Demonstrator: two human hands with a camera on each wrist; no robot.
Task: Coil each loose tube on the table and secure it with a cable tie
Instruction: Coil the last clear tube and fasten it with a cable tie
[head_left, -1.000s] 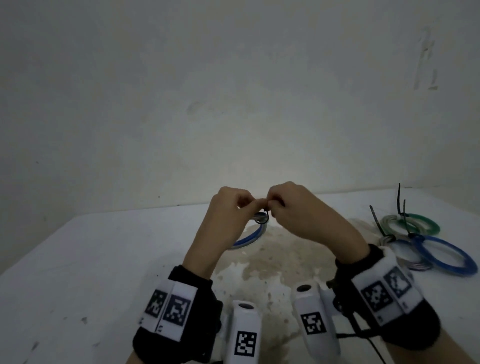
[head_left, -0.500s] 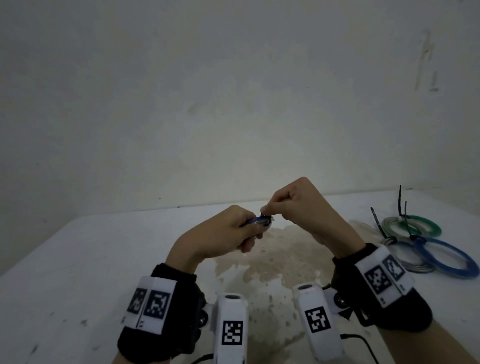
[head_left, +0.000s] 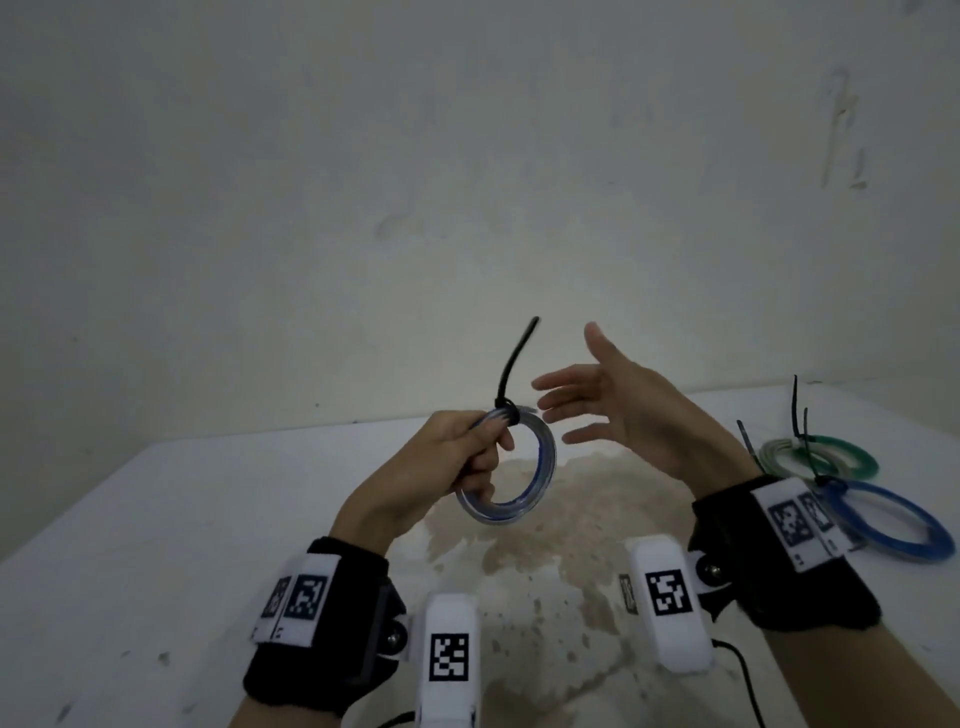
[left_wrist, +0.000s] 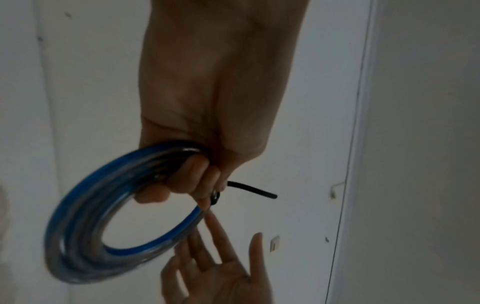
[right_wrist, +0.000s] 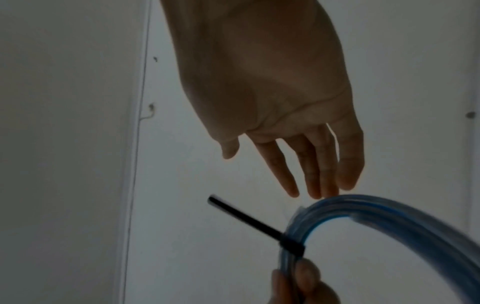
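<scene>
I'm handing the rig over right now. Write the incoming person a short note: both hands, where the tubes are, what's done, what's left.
Left hand: grips the blue-and-clear tube coil in the air above the table.
Right hand: open, fingers spread, holds nothing, beside the coil.
Done: a black cable tie is cinched round this coil, its tail sticking up untrimmed. Tied coils, green, pale and blue, lie at the table's right edge.
Left: set this coil down, probably with the others. No loose tube shows in these views; check the table outside them.
</scene>
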